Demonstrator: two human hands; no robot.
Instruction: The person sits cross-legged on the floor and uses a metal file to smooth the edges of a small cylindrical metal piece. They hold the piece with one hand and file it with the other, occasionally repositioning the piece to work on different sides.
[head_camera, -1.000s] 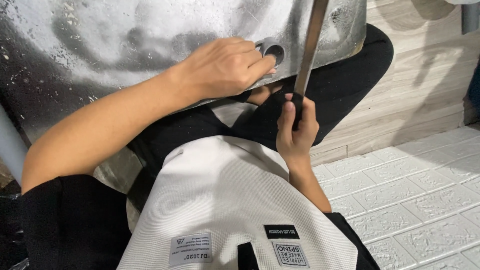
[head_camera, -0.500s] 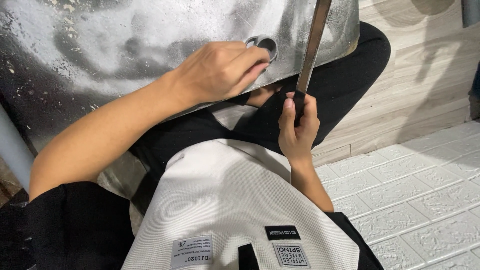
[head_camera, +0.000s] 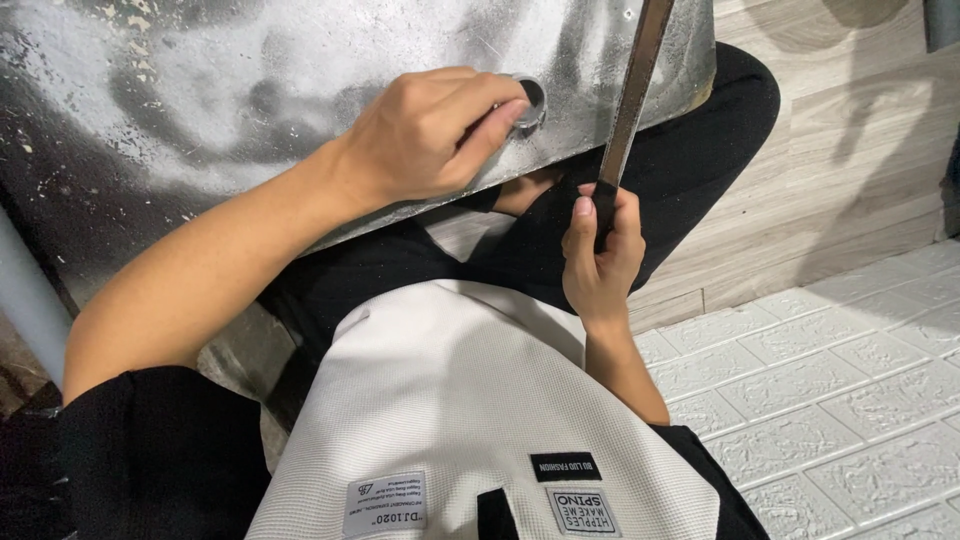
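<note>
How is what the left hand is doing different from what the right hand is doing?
The left hand lies knuckles-up on the grey metal sheet, while the right hand is held below the sheet's edge, over the lap. The left hand's fingers pinch a small round metal ring at a hole; the right hand's fingers wrap the dark handle of a long flat metal tool that points upward. Both hands are bare and both grip something.

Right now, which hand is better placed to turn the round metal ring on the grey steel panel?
Left hand: its fingertips already pinch the round metal ring. Right hand is lower, gripping the long flat metal bar.
</note>
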